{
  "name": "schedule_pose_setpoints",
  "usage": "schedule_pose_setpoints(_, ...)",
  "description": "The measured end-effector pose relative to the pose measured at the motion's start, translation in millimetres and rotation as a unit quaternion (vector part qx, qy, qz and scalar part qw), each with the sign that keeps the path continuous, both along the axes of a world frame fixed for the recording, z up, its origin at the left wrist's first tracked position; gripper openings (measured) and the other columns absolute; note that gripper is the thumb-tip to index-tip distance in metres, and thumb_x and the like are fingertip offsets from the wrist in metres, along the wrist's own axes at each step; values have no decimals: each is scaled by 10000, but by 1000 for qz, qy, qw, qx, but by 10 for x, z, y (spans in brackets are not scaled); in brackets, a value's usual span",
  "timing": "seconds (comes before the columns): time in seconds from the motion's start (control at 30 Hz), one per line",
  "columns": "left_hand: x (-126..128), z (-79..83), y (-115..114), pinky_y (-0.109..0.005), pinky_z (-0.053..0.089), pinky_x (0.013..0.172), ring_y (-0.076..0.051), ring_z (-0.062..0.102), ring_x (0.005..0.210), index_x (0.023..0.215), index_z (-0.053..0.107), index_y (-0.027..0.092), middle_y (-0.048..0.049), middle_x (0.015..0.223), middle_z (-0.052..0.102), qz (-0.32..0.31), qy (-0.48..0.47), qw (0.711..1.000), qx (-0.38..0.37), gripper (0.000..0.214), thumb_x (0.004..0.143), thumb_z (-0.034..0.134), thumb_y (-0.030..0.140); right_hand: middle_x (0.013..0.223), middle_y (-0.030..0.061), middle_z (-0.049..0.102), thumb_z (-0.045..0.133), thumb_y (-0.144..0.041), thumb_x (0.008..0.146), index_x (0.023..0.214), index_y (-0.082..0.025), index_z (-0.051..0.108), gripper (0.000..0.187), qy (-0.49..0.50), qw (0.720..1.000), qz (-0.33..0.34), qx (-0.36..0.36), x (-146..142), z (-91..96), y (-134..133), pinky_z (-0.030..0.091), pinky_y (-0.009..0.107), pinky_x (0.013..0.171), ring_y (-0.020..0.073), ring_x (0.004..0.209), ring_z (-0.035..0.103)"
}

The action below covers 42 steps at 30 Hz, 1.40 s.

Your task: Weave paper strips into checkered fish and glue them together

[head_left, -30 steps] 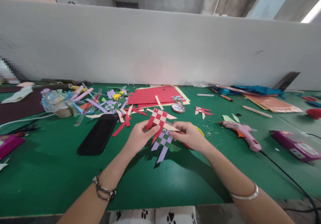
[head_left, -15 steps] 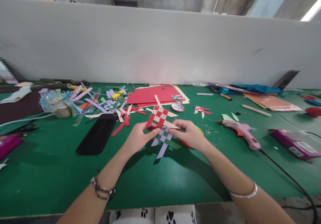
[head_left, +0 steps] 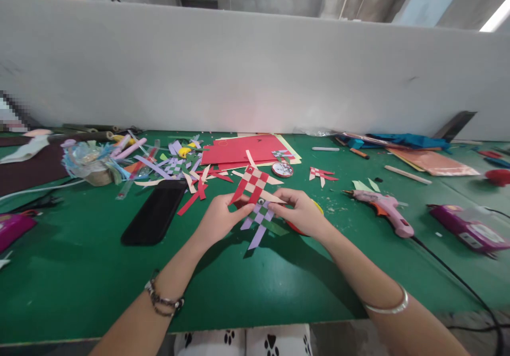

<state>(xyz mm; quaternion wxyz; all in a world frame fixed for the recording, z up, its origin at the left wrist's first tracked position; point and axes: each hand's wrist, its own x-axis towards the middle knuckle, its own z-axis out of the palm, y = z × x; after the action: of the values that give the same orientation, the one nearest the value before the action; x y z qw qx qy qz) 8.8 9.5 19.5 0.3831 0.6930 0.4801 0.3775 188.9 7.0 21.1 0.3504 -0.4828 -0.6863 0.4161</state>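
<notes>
Above the table's front half, two woven paper fish are held close together in both hands. The red-and-cream paper fish (head_left: 255,181) is uppermost, with strips fanning out as fins. Just below it is the purple-and-green paper fish (head_left: 261,215), which has a googly eye near its top. My left hand (head_left: 223,215) pinches them from the left, its thumb by the eye. From the right, my right hand (head_left: 298,211) closes its thumb and fingers on the same place. Which fish each hand grips is partly hidden by the fingers. Something red and yellow lies behind my right hand.
A phone (head_left: 154,213) lies left, beside loose paper strips (head_left: 195,196). Red paper sheets (head_left: 243,151) and a round container of eyes (head_left: 282,169) are behind. Another small woven fish (head_left: 321,175) lies right. A pink glue gun (head_left: 384,210) trails its cable rightward.
</notes>
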Motion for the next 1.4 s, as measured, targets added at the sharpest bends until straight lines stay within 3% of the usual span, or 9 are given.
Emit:
schedule_pose_setpoints(0.2, -5, -30, 0, -274, 449, 678, -202, 617, 708, 703, 654, 197, -15, 731, 689, -2, -5, 1000, 16, 146, 691, 547, 296, 601, -27, 498, 537, -404, 702, 690, -164, 556, 241, 9, 1000, 10, -22, -8, 30, -6, 306, 216, 496, 73, 519, 401)
schedule_pose_setpoints(0.5, 2, -14, -12, -263, 444, 643, -195, 615, 677, 692, 651, 192, -10, 708, 686, 5, 6, 1000, 18, 134, 689, 548, 277, 488, -66, 339, 514, -391, 705, 617, -159, 550, 250, 15, 999, -7, -35, -20, 76, -5, 202, 216, 430, 50, 441, 234)
schedule_pose_setpoints(0.8, -4, -52, 5, -248, 442, 594, -175, 597, 619, 688, 628, 179, -8, 671, 668, 15, 13, 1000, 17, 155, 696, 545, 310, 586, -16, 473, 499, -372, 709, 648, -148, 575, 244, -19, 1000, 1, -1, -11, 61, -8, 267, 220, 484, 72, 516, 342)
schedule_pose_setpoints(1.07, -4, -54, 14, -241, 450, 629, -171, 610, 659, 694, 631, 174, 0, 692, 678, -8, 16, 1000, 23, 153, 698, 552, 305, 568, -21, 460, 495, -336, 722, 602, -151, 541, 225, -58, 997, -1, 42, -5, 37, 0, 276, 210, 488, 73, 524, 352)
schedule_pose_setpoints(1.4, -7, -50, 22, -246, 448, 640, -180, 616, 678, 669, 641, 181, -4, 698, 684, -9, 15, 1000, 13, 170, 708, 551, 320, 564, -26, 451, 492, -319, 724, 601, -153, 528, 209, -69, 997, -2, 44, 6, 20, 5, 271, 205, 488, 71, 520, 346)
